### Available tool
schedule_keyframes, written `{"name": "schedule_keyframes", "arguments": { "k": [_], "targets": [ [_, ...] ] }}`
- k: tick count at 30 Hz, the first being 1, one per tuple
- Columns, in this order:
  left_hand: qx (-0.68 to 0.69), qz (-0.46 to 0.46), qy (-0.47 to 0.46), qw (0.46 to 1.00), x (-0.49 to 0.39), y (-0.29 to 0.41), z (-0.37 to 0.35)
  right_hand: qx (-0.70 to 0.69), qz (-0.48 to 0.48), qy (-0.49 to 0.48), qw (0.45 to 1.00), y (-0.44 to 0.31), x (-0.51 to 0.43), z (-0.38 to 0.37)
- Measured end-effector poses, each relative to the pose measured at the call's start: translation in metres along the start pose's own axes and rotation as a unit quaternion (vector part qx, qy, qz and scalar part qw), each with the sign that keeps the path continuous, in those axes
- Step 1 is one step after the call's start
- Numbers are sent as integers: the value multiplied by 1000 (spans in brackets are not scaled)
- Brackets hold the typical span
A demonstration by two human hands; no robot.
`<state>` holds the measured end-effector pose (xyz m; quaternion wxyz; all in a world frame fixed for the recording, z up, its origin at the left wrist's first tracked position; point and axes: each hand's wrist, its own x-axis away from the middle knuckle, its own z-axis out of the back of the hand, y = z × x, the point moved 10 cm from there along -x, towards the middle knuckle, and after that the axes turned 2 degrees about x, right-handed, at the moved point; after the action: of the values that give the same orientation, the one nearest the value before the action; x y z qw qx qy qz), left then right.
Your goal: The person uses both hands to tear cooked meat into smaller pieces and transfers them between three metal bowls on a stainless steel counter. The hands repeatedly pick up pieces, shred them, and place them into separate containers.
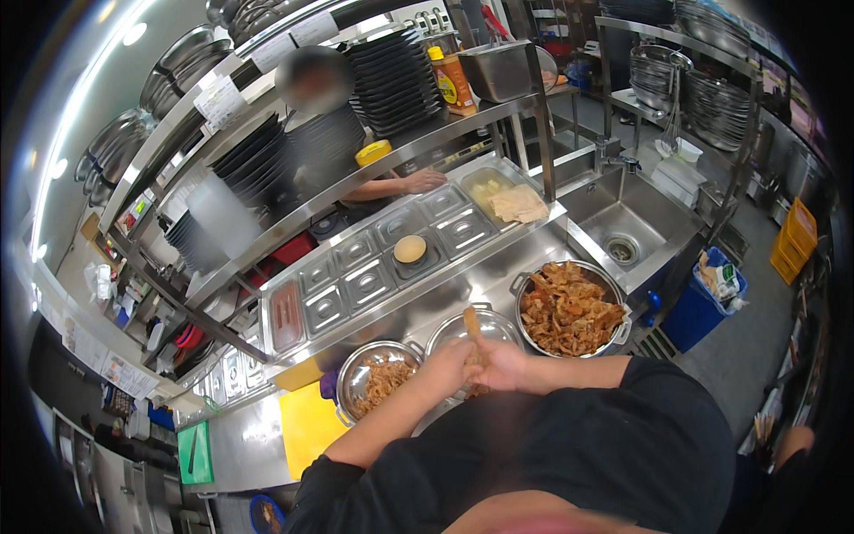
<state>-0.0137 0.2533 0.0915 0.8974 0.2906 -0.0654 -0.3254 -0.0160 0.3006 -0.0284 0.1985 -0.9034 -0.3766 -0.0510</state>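
Observation:
My left hand [448,366] and my right hand [505,364] meet over the middle steel bowl [490,322]. Between them they grip a strip of brown cooked meat [472,322], its upper end sticking out past the fingers. Some meat in the middle bowl shows below the hands, mostly hidden by them. Close to my right forearm stands a steel pot [522,319] heaped with larger brown meat pieces [570,307]. Left of my left forearm, another steel pot [347,374] holds small shredded meat [383,384].
Behind the bowls runs a row of lidded steel pans [367,284], with a small round bowl [409,249] on one lid. A co-worker's hand [425,181] rests at the far edge. A sink [630,223] lies right; yellow [303,420] and green [195,454] boards lie left. A loaded shelf [400,157] overhangs.

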Motion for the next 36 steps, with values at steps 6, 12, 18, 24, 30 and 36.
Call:
{"name": "schedule_keyframes", "arguments": {
  "k": [6, 12, 18, 24, 30, 36],
  "targets": [
    [6, -11, -3, 1000, -50, 39, -33, -5, 6, 49, 999, -50, 48, 27],
    [-85, 28, 26, 996, -80, 73, -42, -37, -12, -21, 999, -93, 78, 29],
    [-48, 66, 7, 997, -88, 93, -58, -11, -23, -29, 999, -94, 88, 43],
    [-44, 96, -20, 994, -99, 93, -59, 4, -20, 24, 1000, -100, 92, 53],
    [-96, 73, -87, 989, -95, 88, -69, 23, -49, 45, 998, -90, 106, 49],
    [-117, 104, -44, 987, -87, 87, -62, 18, 22, 52, 998, -92, 95, 43]
  ]
}}
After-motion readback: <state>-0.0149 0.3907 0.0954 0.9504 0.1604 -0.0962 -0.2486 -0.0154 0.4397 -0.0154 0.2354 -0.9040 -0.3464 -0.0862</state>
